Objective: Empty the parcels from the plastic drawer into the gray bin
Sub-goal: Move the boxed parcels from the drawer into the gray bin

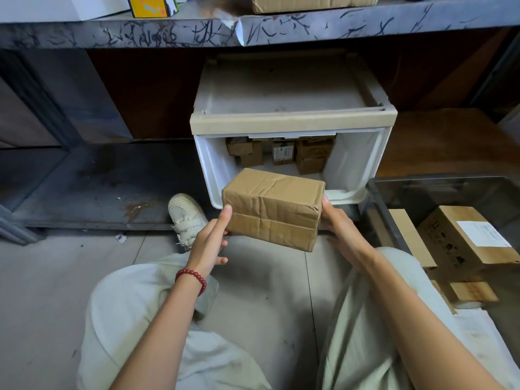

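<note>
We hold a brown parcel [274, 209] in the air between both hands, just in front of the front rim of the plastic drawer [357, 164] and above the floor. It touches neither the drawer nor the gray bin [375, 192].

Our left hand [211, 240] takes the left end. The thumb lies straight up the end face and the fingers curl underneath. Our right hand [342, 229] takes the right end with its thumb pressed against the upper corner. Its fingers pass under the parcel, and we cannot tell how they lie there. A grip at both ends suits a box this wide and creased, because the weight rests on the fingers while the thumbs keep it from slipping sideways.

The drawer is pulled out from its cream frame, which opens the top for reaching in. Several small parcels [312, 156] stand against its back wall, and its front floor is bare. The bin stands at our right, close beside the drawer's right front corner, so each carry is short. It already holds a few cardboard boxes [464, 235] along its near side.

We judge the task to be midway. This parcel needs a swing right over the bin's rim, and then the back row follows.
</note>
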Available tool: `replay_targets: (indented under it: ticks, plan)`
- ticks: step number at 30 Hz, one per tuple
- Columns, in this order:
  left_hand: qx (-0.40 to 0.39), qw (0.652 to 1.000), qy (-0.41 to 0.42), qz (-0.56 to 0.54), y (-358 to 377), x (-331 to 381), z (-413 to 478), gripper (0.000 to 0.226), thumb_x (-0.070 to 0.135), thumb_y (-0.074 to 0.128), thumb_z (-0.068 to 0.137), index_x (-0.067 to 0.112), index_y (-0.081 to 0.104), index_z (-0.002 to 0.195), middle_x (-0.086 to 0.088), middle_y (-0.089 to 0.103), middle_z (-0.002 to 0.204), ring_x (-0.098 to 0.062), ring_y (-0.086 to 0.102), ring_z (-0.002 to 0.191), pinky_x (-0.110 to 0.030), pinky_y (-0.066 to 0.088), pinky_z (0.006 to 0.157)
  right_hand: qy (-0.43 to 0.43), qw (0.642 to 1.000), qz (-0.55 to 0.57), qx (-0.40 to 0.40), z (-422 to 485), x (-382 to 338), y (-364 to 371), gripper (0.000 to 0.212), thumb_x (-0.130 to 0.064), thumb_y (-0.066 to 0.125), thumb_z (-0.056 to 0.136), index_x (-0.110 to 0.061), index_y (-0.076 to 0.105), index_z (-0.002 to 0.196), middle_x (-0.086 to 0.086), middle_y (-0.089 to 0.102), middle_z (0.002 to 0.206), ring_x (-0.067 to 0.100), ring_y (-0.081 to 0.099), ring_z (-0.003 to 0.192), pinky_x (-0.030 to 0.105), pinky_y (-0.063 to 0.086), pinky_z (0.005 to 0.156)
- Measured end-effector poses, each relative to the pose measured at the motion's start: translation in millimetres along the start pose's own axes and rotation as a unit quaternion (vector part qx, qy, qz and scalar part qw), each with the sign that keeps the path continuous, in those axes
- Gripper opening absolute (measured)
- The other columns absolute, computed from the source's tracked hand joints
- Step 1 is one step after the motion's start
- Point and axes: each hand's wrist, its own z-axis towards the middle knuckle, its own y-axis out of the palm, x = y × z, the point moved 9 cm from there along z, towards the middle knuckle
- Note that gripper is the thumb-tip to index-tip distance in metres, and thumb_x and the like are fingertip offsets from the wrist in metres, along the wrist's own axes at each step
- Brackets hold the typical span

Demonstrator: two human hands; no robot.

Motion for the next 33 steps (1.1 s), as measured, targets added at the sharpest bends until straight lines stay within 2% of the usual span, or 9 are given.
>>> replay_targets:
  ticks: [4, 8, 13, 16, 18, 21, 25, 29, 33]
  plan:
    - [-0.021, 0.998, 0.06, 0.022, 10, 7, -4, 0.041, 0.06, 0.061, 0.076, 0.024, 0.064, 0.096, 0.006, 0.055, 0.082, -0.007, 0.053, 0.077, -0.026, 0.051, 0.06, 0.019, 0.998, 0.048, 0.033, -2, 4, -5, 0.081, -0.087, 0.043, 0.071, -0.025, 0.064, 0.12, -0.004, 0.072, 0.097, 0.011, 0.066, 0.086, 0.038, 0.053, 0.084]
    - [-0.026, 0.994, 0.099, -0.024, 17, 14, -2, 0.052, 0.052, 0.077, 0.064, 0.019, 0.06, 0.1, 0.007, 0.072, 0.095, -0.006, 0.066, 0.093, -0.031, 0.054, 0.083, 0.013, 0.996, 0.024, 0.082, -6, -1, -11, 0.066, -0.075, 0.03, 0.088, -0.036, 0.032, 0.14, -0.001, 0.06, 0.114, 0.019, 0.062, 0.089, 0.027, 0.048, 0.056]
    - [-0.016, 0.991, 0.109, -0.079, 29, 22, 1, 0.043, 0.032, 0.071, 0.081, 0.011, 0.048, 0.111, 0.003, 0.066, 0.109, 0.001, 0.064, 0.095, -0.023, 0.051, 0.088, -0.05, 0.998, -0.001, 0.048, -8, -14, 4, 0.065, -0.07, 0.006, 0.092, -0.04, 0.054, 0.122, -0.007, 0.065, 0.114, 0.01, 0.059, 0.111, 0.023, 0.045, 0.088]
    - [0.008, 0.993, 0.111, -0.027, 37, 26, 3, 0.053, 0.056, 0.068, 0.069, 0.019, 0.048, 0.101, 0.003, 0.069, 0.098, -0.005, 0.065, 0.089, -0.02, 0.049, 0.073, -0.088, 0.994, 0.011, 0.069, -8, -22, -5, 0.081, -0.087, 0.01, 0.077, -0.038, 0.056, 0.123, -0.005, 0.062, 0.124, 0.013, 0.055, 0.12, 0.035, 0.037, 0.107]
    - [0.017, 0.994, 0.11, -0.015, 43, 28, 8, 0.054, 0.065, 0.064, 0.065, 0.024, 0.047, 0.097, 0.003, 0.07, 0.096, -0.009, 0.066, 0.09, -0.024, 0.049, 0.071, -0.113, 0.993, 0.011, 0.037, -13, -28, -3, 0.092, -0.093, 0.016, 0.07, -0.037, 0.049, 0.134, -0.003, 0.056, 0.134, 0.012, 0.051, 0.126, 0.037, 0.035, 0.11]
    - [0.005, 0.991, 0.133, -0.019, 59, 41, 13, 0.039, 0.052, 0.065, 0.08, 0.027, 0.048, 0.104, 0.004, 0.072, 0.097, -0.014, 0.068, 0.094, -0.035, 0.054, 0.083, -0.134, 0.99, 0.02, 0.04, -20, -35, -15, 0.118, -0.096, 0.038, 0.062, -0.027, 0.013, 0.154, -0.001, 0.026, 0.158, 0.013, 0.031, 0.142, 0.044, 0.025, 0.118]
    - [-0.029, 0.979, 0.199, -0.019, 92, 63, 12, 0.022, 0.041, 0.067, 0.085, 0.038, 0.053, 0.102, 0.014, 0.069, 0.099, -0.006, 0.066, 0.094, -0.037, 0.054, 0.088, -0.187, 0.977, 0.006, 0.098, -40, -54, -46, 0.138, -0.093, 0.057, 0.046, -0.032, -0.005, 0.153, -0.007, 0.016, 0.16, 0.013, 0.024, 0.143, 0.036, 0.022, 0.116]
    - [-0.077, 0.969, 0.234, 0.005, 132, 86, 6, 0.058, 0.055, 0.067, 0.078, 0.037, 0.046, 0.129, 0.011, 0.061, 0.119, -0.009, 0.057, 0.113, -0.034, 0.051, 0.091, -0.196, 0.965, 0.028, 0.172, -51, -56, -87, 0.121, -0.077, 0.071, 0.055, -0.031, 0.014, 0.151, -0.002, 0.037, 0.148, 0.015, 0.044, 0.132, 0.046, 0.04, 0.109]
    - [-0.146, 0.95, 0.273, 0.031, 179, 117, -5, 0.081, 0.066, 0.069, 0.068, 0.045, 0.034, 0.138, 0.008, 0.052, 0.133, -0.007, 0.051, 0.119, -0.031, 0.05, 0.092, -0.195, 0.945, 0.087, 0.249, -70, -51, -130, 0.099, -0.063, 0.071, 0.062, -0.027, 0.026, 0.143, -0.002, 0.052, 0.132, 0.008, 0.057, 0.114, 0.027, 0.053, 0.092]
